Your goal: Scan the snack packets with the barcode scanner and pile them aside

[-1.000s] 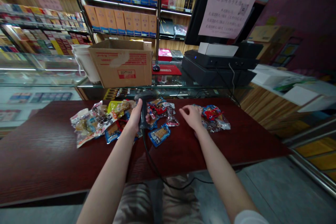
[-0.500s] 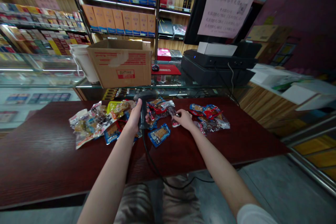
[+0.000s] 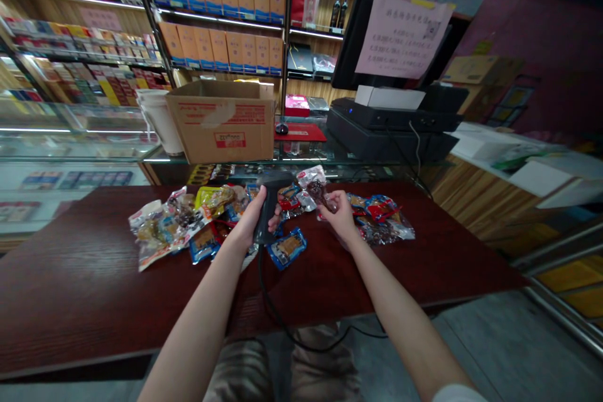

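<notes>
My left hand [image 3: 254, 217] is wrapped round the handle of a black barcode scanner [image 3: 267, 210], whose cable hangs down toward the table's front edge. Between the thumb and fingers of my right hand [image 3: 340, 217] is a clear snack packet [image 3: 315, 186] with dark brown contents, raised just right of the scanner's head. Below the scanner lies a blue snack packet [image 3: 288, 249] on the dark red table [image 3: 188, 301]. A heap of mixed packets [image 3: 172, 223] spreads on the left, partly hidden by my left hand. Another pile of red, blue and clear packets [image 3: 384, 217] lies beyond my right hand.
An open cardboard box [image 3: 226, 129] and a white cup-shaped container [image 3: 162, 122] stand on the glass counter behind the table. Farther right are a monitor [image 3: 351, 44] with a paper sign [image 3: 398, 34] and a black cash drawer [image 3: 391, 138]. Stocked shelves line the back.
My right hand has lifted the clear snack packet off the pile and brought it up near the scanner. The scanner in my left hand has shifted slightly right. The view has tilted a little.
</notes>
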### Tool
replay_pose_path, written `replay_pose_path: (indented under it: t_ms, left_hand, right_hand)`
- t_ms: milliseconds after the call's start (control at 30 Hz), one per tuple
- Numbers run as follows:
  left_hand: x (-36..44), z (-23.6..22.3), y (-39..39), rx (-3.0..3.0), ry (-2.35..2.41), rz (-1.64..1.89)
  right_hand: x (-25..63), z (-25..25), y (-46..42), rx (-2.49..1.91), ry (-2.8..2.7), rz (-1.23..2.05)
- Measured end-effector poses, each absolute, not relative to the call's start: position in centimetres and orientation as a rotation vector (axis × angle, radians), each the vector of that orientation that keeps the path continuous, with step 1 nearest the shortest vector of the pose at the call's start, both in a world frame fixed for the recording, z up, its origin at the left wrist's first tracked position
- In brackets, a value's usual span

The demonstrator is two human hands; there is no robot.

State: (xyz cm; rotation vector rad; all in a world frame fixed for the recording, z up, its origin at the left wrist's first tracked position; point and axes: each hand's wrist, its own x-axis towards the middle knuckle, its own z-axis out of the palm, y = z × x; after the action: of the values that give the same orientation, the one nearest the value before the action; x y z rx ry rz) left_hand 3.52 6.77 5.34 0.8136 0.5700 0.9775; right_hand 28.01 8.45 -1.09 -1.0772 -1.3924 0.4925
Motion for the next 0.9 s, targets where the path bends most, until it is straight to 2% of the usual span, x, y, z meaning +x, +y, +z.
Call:
replay_pose_path:
  t_ms: [400,533,667,767,900]
  left_hand:
    - [3.8,4.7,6.8,0.850,0.532,0.829]
    - [3.6,4.9,6.8,0.851,0.558,0.846]
    - [3.2,4.8,7.3,0.827,0.649,0.956]
    - [2.4,4.8,7.8,0.807,0.740,1.042]
    - [0.7,5.3,8.1,0.842,0.820,1.028]
  right_hand:
    - [27.8,-1.5,8.5,-1.060,-1.440,0.462]
    - [30.0,0.1,8.0,-1.273,-1.426,0.183]
    - [33.7,1.4,7.4,-1.822,-1.278,-0.227]
    - [35.9,1.2,7.1,-2.081,-1.186,-0.349]
    - [37.3,0.7,6.8,-2.119,-1.089,-0.436]
